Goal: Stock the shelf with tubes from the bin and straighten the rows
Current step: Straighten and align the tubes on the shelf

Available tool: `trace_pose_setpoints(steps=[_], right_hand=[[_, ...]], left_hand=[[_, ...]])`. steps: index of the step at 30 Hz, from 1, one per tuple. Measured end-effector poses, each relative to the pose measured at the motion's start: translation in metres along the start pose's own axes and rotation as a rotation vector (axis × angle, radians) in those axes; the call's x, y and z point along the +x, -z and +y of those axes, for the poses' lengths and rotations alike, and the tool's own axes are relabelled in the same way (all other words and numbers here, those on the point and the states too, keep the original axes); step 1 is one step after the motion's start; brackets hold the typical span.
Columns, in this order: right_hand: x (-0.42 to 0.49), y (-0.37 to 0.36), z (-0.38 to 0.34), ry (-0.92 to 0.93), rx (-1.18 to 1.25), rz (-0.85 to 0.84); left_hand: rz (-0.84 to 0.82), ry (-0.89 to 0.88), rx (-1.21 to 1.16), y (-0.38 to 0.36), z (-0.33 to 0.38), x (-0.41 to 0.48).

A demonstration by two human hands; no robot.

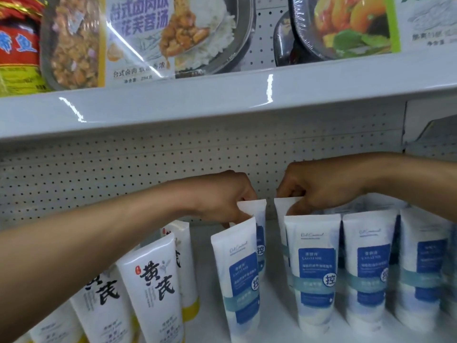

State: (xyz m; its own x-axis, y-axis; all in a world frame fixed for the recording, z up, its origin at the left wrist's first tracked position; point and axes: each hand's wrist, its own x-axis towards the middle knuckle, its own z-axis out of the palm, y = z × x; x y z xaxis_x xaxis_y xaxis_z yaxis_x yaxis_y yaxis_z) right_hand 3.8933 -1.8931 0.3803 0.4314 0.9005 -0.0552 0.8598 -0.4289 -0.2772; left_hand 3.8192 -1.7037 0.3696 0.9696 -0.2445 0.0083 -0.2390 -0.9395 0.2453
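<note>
left forearm [74, 243] comes in low and closest to us, crossing over the yellow-capped tubes [150, 288] that lean at the shelf's front left edge. follow it up to the left hand [222, 196]: fingers curled down, pinching the flat crimped top of the left rear tube [257, 209], which stands just behind the front blue-label tube [239, 276]. and the right hand [321, 186] mirrors it, fingertips pinching the crimp of the right rear tube [279, 211], tucked behind the next blue-label tube [314, 268] along. both rear tubes sit mid-depth on the white shelf [205, 256], caps down, well short of the pegboard back [99, 174]. a bare gap of shelf runs between the two columns. the bin is out of view.

this reads as straightening, not fetching: two tubes already on the shelf, each being set into its column. the front tube on the left tilts a little. next move looks like squaring both rear tubes up behind their front ones, upright and label forward, then letting go gently so they don't topple.
</note>
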Motion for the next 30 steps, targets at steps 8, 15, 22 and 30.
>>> trace_pose_setpoints(steps=[8,15,22,30], right_hand=[[-0.0017,-0.001,-0.0048,0.013,0.028,0.009],[-0.0011,-0.0017,-0.0032,-0.004,0.049,0.018],[-0.0008,-0.0026,-0.0032,-0.016,0.04,0.022],[0.0023,-0.0019,-0.0031,-0.02,0.052,0.011]], left_hand=[[-0.009,-0.013,-0.004,0.0005,0.0076,0.0006],[-0.02,-0.034,-0.037,0.0012,0.0075,-0.0003],[-0.023,-0.041,-0.045,0.0007,0.0073,-0.0021],[-0.029,0.0,-0.054,0.0034,0.0054,-0.0022]])
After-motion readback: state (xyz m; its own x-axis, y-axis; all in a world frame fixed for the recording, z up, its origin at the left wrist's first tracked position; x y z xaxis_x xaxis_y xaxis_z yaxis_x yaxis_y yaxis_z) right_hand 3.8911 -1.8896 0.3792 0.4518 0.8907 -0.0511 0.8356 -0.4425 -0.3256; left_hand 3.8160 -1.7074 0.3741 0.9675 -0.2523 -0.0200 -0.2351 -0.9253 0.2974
